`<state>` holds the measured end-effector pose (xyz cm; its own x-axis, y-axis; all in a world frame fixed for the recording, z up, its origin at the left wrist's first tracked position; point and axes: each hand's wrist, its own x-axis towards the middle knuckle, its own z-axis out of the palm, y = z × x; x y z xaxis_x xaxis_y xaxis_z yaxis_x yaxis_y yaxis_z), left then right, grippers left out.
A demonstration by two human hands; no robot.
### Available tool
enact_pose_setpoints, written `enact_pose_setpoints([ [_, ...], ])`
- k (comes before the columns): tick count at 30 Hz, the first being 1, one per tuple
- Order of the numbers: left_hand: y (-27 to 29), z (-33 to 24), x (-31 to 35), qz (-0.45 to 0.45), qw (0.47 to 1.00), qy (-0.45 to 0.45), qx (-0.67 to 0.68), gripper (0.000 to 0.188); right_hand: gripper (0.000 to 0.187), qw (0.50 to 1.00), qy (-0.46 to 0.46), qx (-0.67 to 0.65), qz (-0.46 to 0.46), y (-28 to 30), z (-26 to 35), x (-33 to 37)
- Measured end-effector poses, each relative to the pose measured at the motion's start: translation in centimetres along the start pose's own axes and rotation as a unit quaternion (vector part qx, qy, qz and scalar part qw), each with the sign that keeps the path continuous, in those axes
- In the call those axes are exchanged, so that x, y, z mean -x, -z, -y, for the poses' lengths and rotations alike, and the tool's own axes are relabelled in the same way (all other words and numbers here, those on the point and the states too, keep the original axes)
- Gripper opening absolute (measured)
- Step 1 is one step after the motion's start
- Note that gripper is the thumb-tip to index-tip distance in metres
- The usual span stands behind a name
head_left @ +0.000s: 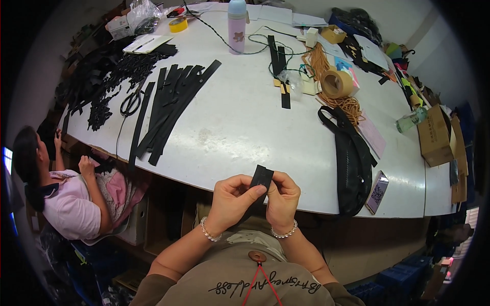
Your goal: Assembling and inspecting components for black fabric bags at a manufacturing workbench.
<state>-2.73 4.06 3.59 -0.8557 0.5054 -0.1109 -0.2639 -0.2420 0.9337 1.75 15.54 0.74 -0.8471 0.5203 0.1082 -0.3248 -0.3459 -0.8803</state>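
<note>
At the far left, a co-worker (74, 206) in a pale pink top is seated beside the counter (214, 148), with the forearms raised. On that end of the counter, black scraps (109, 76) are heaped, with scissors (132, 95) laid at the heap's edge and a white pad (148, 44) placed at its far side. Just to the right, long black strips (173, 107) are spread in an overlapping fan, and yellow tape (178, 25) is set farther back. A lilac bottle (237, 33) is stood upright.

At the middle of the near edge, a black band (262, 176) is held up in front of the body. It is gripped by the left hand (235, 198) and the right hand (282, 201), which are brought together so that it is pinched between thumbs and fingers; its lower part is hidden by them.

Farther right, tan cord (316, 58) is bundled beside brown tape (349, 84). A black bag (352, 163) is laid near the front edge, with a phone (377, 193) just beside it. At the far right, a cardboard box (435, 136) is seen.
</note>
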Motion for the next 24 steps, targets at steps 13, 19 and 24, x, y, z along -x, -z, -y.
enact_pose_setpoints([
  [13,0.9,-0.6,0.1,0.039,0.998,0.04,0.027,0.01,0.011,0.998,0.015,0.037,0.056,0.6,0.6,0.2],
  [19,0.5,-0.6,-0.1,0.024,1.0,0.004,-0.004,0.01,0.01,0.998,0.036,0.047,0.033,0.4,0.5,0.7],
  [24,0.0,-0.1,0.0,-0.011,0.999,-0.035,-0.022,0.01,0.011,1.0,0.014,0.026,-0.002,0.0,0.3,0.8],
])
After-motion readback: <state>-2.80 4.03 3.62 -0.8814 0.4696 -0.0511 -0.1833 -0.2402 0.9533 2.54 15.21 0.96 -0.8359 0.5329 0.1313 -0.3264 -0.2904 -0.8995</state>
